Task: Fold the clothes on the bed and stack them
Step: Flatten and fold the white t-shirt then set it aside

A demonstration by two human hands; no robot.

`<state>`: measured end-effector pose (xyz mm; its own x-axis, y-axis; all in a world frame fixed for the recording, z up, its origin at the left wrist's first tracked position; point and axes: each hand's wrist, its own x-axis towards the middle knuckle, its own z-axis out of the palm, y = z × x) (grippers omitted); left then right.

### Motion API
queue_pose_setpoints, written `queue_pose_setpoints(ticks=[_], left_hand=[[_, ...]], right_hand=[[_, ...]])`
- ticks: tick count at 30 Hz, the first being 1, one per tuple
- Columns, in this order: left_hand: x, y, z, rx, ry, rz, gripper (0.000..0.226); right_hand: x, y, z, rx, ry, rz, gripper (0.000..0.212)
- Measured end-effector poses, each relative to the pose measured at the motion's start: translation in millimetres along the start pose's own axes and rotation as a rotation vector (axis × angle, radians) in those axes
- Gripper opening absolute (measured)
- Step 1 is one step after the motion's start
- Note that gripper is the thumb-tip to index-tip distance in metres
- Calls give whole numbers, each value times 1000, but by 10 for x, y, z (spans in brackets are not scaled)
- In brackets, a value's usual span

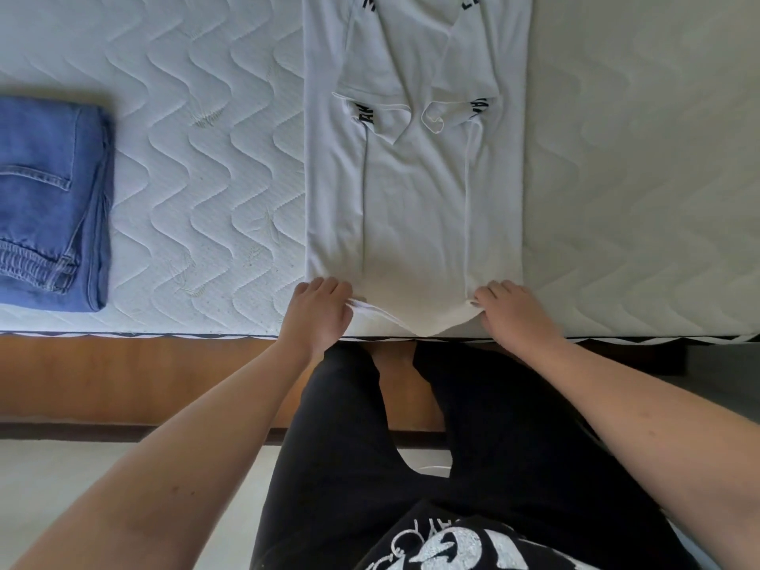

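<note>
Both hands (318,308) (508,308) pinch white shirt (415,207) hem — lettering unreadable.

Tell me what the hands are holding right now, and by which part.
Both hands hold the white T-shirt at its bottom hem: the left hand pinches the hem's left corner, the right hand its right corner. The T-shirt lies on the mattress.

Single head-worn wide-angle view, looking steeply down, close over the bed (205,158) edge and forearms
</note>
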<state>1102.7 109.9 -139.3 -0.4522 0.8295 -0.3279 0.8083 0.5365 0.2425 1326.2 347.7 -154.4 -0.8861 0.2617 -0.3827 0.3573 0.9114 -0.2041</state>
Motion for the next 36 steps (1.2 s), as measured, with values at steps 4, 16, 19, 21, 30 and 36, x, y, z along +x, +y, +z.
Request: queue_pose_setpoints(ticks=[4,16,19,21,30,36], left_hand=[[72,-45,-218,-63,62,133,15],[-137,164,-1431,-226,221,368,60],[-325,267,-1656,-242,229,397,63],[-491,324,-1756,-249,232,403,63],[-1157,356,-2045,-388,191,353,50],[-814,204,-2076,-376,120,267,41]], right_hand=[[76,10,-373,-49,8,-140,21],[-457,-109,-1574,-87,250,-22,34],[-703,-235,-1873,-134,209,-27,32],[-870,-309,-2037,-142,97,-24,19],[-1450,-455,-2644,-11,-155,-43,18],[-1101,-499,-2583,163,-1,4,25]])
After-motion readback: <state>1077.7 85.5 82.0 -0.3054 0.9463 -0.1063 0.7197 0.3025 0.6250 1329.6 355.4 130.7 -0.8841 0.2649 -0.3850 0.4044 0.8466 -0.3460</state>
